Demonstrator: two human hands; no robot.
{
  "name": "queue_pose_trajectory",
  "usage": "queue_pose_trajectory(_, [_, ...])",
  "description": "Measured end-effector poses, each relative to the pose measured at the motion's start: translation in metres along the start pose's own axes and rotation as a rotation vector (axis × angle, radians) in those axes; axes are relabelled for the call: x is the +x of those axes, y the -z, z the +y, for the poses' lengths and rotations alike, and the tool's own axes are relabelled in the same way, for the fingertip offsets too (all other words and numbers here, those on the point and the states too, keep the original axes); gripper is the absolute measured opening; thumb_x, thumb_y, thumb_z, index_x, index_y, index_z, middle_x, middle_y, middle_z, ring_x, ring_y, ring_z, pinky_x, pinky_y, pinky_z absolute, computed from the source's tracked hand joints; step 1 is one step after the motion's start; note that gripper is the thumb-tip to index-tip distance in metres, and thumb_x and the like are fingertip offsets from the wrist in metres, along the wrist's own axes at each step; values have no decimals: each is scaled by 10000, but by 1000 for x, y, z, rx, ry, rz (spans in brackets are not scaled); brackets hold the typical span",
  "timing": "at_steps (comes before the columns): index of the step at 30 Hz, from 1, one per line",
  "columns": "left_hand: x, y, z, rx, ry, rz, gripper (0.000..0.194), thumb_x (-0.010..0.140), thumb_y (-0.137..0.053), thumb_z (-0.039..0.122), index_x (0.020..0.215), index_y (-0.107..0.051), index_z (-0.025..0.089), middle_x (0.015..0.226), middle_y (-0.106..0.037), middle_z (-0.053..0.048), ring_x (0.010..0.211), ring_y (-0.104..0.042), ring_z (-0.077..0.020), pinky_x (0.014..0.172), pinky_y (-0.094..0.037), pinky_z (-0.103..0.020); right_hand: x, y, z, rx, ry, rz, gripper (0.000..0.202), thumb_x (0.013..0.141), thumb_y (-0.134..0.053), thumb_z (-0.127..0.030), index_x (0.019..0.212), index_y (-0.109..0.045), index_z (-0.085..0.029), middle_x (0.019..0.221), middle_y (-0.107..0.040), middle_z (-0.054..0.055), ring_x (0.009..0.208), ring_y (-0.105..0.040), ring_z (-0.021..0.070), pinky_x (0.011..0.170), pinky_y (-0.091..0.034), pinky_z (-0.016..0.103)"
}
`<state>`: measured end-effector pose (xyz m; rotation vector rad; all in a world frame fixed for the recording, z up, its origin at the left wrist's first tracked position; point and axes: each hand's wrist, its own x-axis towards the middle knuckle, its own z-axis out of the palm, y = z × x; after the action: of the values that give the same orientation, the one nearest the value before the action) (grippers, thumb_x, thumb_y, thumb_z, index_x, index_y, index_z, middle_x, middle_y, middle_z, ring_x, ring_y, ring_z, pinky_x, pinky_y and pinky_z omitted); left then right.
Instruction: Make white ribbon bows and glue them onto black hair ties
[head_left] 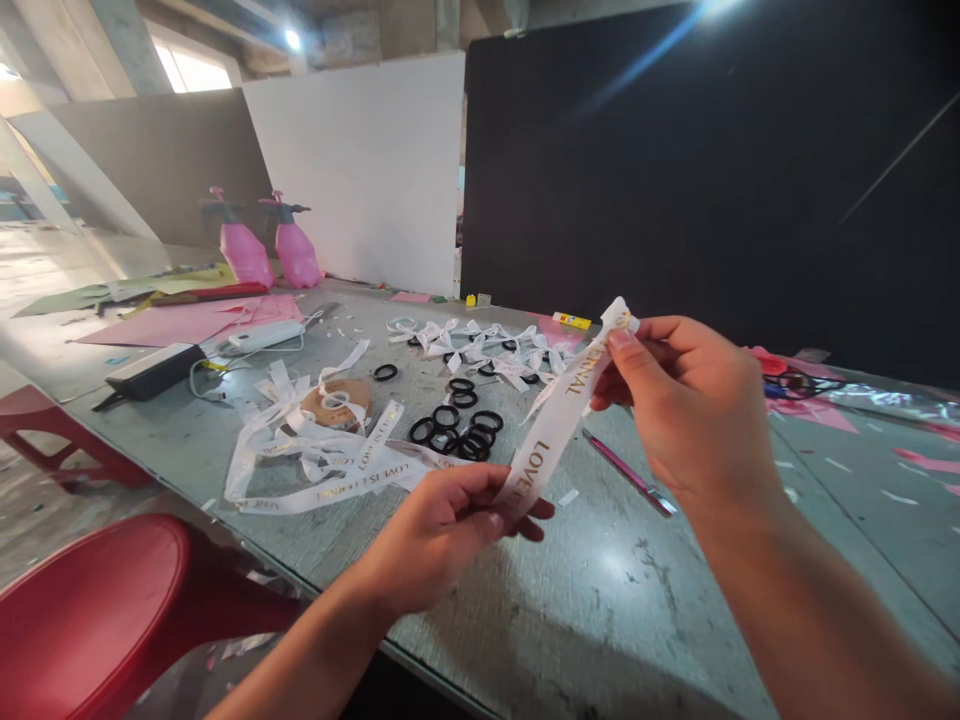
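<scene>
A white ribbon (551,430) with gold lettering is stretched slantwise between my two hands above the table. My left hand (457,530) pinches its lower part, and my right hand (675,400) grips the upper end, where the ribbon is folded or looped over the fingertips. From the left hand the ribbon seems to run on to a loose tangle (300,497) around a brown cardboard spool (349,395). Just beyond my left hand lies a pile of black rings (446,417). Farther back are several white ribbon bows (480,345) with black rings among them.
A purple-handled cutter or pen-like tool (630,472) lies near my right hand. Pink spray bottles (296,250), pink paper (180,322) and a black box-shaped device (154,372) with a cable stand at left. A yellow tube (571,320) is at the back. A red stool (90,610) stands beside the table edge.
</scene>
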<state>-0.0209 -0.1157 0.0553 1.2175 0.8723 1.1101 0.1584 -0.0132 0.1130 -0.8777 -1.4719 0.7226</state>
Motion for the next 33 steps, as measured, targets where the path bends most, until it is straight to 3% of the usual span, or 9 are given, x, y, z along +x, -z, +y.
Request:
queue_pose_trajectory(3, [2, -5, 4, -50, 1, -22, 321, 837, -689, 292, 1125, -680, 151, 1064, -730, -122, 974, -676, -199, 833, -513, -306, -3, -2, -6, 7, -27, -49, 153, 860, -683, -394, 823, -633, -254, 680, -667, 29, 536, -621, 169, 493, -528, 330])
queue_pose_trajectory(9, [12, -16, 10, 42, -21, 205, 242, 867, -632, 355, 806, -691, 128, 799, -722, -92, 625, -616, -131, 577, -484, -255, -3, 0, -7, -223, -16, -203, 294, 904, -592, -484, 797, -625, -211, 629, -651, 30, 483, -587, 149, 465, -469, 300])
queue_pose_trajectory(11, [14, -15, 12, 57, -55, 261, 251, 868, -629, 363, 786, -686, 133, 753, -700, -75, 627, -595, -126, 583, -477, -249, -4, 1, -6, -391, 133, -232, 273, 914, -578, -460, 863, -650, -202, 715, -673, 54, 574, -621, 173, 522, -481, 314])
queue_pose_trajectory(13, [14, -12, 13, 58, -82, 308, 270, 868, -631, 388, 772, -675, 139, 704, -668, -54, 611, -565, -116, 565, -455, -235, -7, -1, -6, -464, 367, -302, 206, 883, -623, -340, 1043, -649, -213, 983, -695, 101, 868, -667, 249, 702, -530, 377])
queue_pose_trajectory(16, [12, -8, 18, 73, -106, 329, 288, 862, -646, 416, 755, -660, 149, 654, -616, -21, 584, -524, -101, 543, -427, -222, -15, -8, -6, -434, 625, -541, 450, 828, -625, -151, 1260, -563, -258, 1339, -581, 102, 1255, -525, 291, 986, -454, 478])
queue_pose_trajectory(19, [9, -5, 25, 133, -162, 316, 310, 861, -653, 414, 699, -647, 149, 604, -555, 5, 563, -477, -88, 519, -390, -211, -20, -17, -4, -402, 682, -665, 319, 890, -572, -124, 1160, -629, -282, 1180, -700, 41, 1127, -629, 236, 1047, -380, 503])
queue_pose_trajectory(22, [7, -1, 29, 110, -161, 270, 308, 854, -666, 395, 673, -643, 146, 597, -546, 8, 546, -461, -82, 504, -379, -211, -20, -20, 1, -382, 667, -587, 242, 931, -530, -139, 1064, -681, -275, 1051, -751, 21, 992, -689, 216, 1024, -378, 508])
queue_pose_trajectory(27, [7, 3, 25, -78, -156, 163, 204, 815, -720, 343, 751, -697, 151, 631, -592, -3, 549, -521, -98, 534, -451, -234, -21, -22, 4, -361, 637, -490, 288, 941, -479, -140, 1092, -710, -220, 1154, -692, 100, 1049, -651, 227, 872, -499, 416])
queue_pose_trajectory(33, [10, 1, 22, -212, -268, 228, 73, 814, -732, 242, 858, -767, 196, 625, -584, 19, 567, -518, -77, 536, -467, -186, -28, -29, -2, -256, 554, -504, 248, 942, -520, -147, 1047, -728, -235, 860, -624, 39, 736, -600, 141, 646, -491, 275])
